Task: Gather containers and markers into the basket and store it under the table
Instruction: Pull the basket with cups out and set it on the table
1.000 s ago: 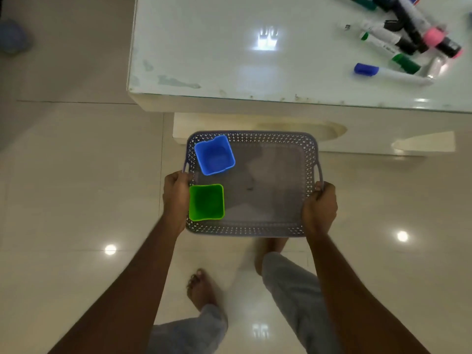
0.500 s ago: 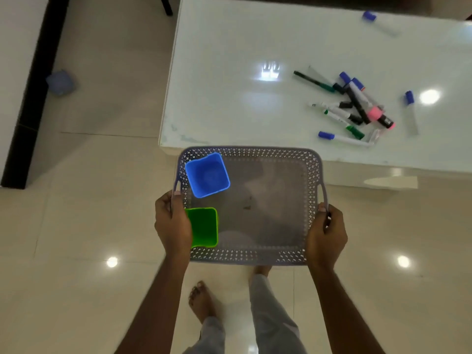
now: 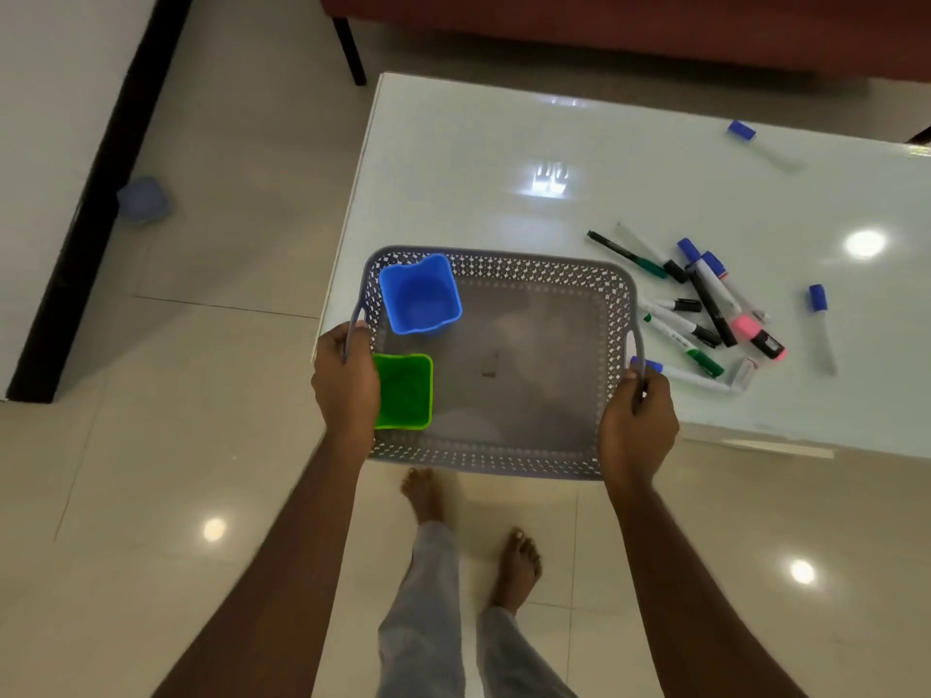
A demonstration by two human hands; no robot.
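Head view: glossy white table [image 3: 504, 143]; beige tiled floor [image 3: 201, 395]; left hand [image 3: 346, 382], right hand [image 3: 637, 425] fingers [image 3: 655, 390] gripping basket [image 3: 504, 259] handles.

Basket [image 3: 504, 463] now over table [image 3: 478, 168] corner

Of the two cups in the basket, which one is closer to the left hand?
The green cup, right beside the left hand; the blue cup stands in the far corner of the basket.
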